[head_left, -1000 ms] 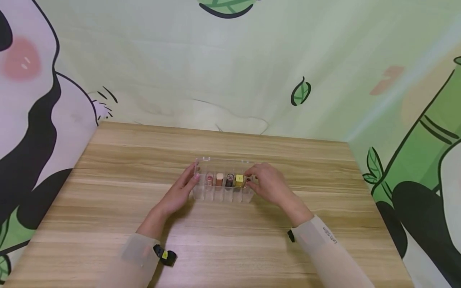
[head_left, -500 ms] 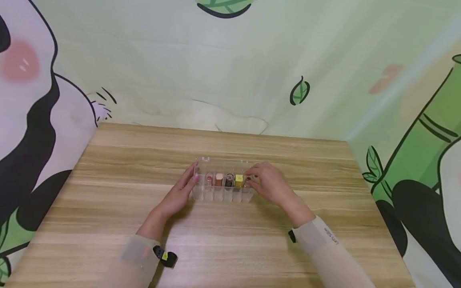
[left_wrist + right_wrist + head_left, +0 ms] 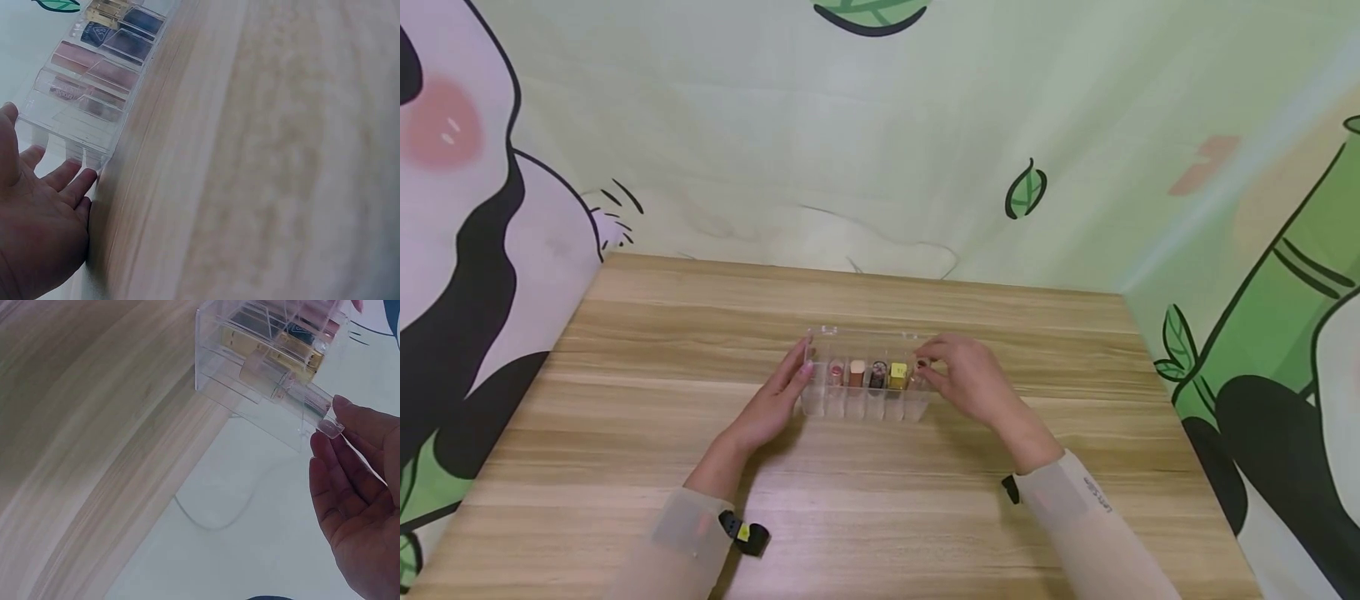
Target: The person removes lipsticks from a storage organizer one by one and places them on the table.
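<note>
While the left hand (image 3: 766, 410), fingers extended, touches the rack (image 3: 855, 406) on the table (image 3: 865, 517), the right hand (image 3: 967, 379) pinches a tube (image 3: 297, 390) by its top, its base apparently within the end slot.

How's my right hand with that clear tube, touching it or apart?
Touching. The right wrist view shows it plainly: your right hand pinches the end of the clear tube.
</note>
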{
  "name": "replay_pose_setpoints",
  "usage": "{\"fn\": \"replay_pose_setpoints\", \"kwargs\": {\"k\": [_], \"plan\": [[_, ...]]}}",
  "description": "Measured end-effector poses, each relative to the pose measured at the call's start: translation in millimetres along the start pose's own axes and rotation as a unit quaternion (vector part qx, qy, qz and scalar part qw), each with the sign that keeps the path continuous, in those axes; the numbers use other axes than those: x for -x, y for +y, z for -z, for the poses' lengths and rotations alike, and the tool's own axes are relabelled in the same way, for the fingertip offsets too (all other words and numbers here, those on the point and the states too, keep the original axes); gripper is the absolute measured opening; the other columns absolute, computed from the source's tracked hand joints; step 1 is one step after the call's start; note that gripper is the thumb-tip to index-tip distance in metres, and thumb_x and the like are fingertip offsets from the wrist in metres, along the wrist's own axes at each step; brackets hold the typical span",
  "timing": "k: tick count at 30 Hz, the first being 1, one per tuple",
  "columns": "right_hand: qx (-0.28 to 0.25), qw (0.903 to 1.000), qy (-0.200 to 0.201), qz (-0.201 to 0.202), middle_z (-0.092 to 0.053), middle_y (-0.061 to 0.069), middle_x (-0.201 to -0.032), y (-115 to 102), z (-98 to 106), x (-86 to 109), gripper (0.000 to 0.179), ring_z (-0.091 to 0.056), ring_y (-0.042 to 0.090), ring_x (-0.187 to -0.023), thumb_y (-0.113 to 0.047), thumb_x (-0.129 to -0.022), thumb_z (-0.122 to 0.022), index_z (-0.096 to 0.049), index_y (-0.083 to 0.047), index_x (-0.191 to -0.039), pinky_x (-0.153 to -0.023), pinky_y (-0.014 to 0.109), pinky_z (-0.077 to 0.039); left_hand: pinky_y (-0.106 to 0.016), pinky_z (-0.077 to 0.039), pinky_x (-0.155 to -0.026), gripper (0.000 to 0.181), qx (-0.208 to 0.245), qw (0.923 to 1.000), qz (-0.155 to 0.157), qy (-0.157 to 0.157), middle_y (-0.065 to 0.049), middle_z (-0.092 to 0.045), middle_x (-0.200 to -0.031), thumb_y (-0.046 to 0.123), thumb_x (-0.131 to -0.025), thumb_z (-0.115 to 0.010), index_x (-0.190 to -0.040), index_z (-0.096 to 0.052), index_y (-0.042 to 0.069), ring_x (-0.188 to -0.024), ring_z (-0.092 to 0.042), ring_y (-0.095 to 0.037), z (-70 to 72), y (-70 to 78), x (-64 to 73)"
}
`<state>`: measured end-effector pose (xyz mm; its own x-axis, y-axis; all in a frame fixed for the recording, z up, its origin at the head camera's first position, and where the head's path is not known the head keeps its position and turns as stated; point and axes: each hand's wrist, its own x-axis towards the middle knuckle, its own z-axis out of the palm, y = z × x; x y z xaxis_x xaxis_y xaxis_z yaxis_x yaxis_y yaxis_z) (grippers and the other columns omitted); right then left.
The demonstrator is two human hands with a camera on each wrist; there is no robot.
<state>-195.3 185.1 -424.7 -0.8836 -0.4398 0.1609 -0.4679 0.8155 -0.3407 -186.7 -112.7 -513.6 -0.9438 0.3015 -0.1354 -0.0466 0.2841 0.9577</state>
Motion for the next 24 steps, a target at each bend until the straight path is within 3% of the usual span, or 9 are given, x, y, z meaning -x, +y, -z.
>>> {"fn": "replay_pose_setpoints", "kwargs": {"k": [6, 11, 15, 24], "plan": [[0.002, 0.9999, 0.007, 0.007, -0.072, 0.002, -0.109, -1, 5, -0.3, 0.023, -0.070, 0.018, -0.094, -0.019, -0.087, -0.073, -0.074, -0.013, -0.110, -0.084, 0.037, -0.058, -0.059, -0.013, -0.119, 0.054, -0.005, 1.0000, 0.005, -0.007, -0.006, -0.018, -0.162, 0.043, -0.105, -0.032, -0.154, -0.011, 0.040, -0.149, -0.016, -0.032, 0.7, 15.4, 6.5], [0.009, 0.9997, 0.015, 0.017, -0.072, 0.003, -0.110, -3, 11, -0.8, 0.024, -0.070, 0.019, -0.096, -0.020, -0.088, -0.073, -0.074, -0.012, -0.111, -0.084, 0.038, -0.058, -0.059, -0.012, -0.119, 0.052, -0.003, 1.0000, 0.002, -0.001, -0.001, -0.018, -0.162, 0.050, -0.103, -0.032, -0.151, -0.011, 0.049, -0.149, -0.015, -0.030, -0.3, -1.5, 0.1], [0.006, 0.9996, 0.019, 0.020, -0.071, 0.002, -0.111, -5, 16, -1.5, 0.025, -0.069, 0.019, -0.100, -0.020, -0.088, -0.072, -0.073, -0.013, -0.112, -0.087, 0.038, -0.057, -0.058, -0.016, -0.119, 0.051, -0.004, 0.9999, -0.008, 0.006, 0.000, -0.020, -0.162, 0.053, -0.102, -0.032, -0.149, -0.012, 0.053, -0.147, -0.022, -0.031, -1.1, -12.8, -4.2], [0.004, 0.9995, 0.019, 0.023, -0.070, 0.004, -0.114, -10, 29, -3.2, 0.025, -0.065, 0.020, -0.106, -0.019, -0.089, -0.071, -0.073, -0.012, -0.112, -0.093, 0.038, -0.054, -0.058, -0.014, -0.119, 0.050, -0.005, 1.0000, -0.001, 0.005, 0.001, -0.020, -0.162, 0.052, -0.102, -0.033, -0.148, -0.013, 0.054, -0.148, -0.020, -0.031, -1.0, -9.5, -2.7]]}}
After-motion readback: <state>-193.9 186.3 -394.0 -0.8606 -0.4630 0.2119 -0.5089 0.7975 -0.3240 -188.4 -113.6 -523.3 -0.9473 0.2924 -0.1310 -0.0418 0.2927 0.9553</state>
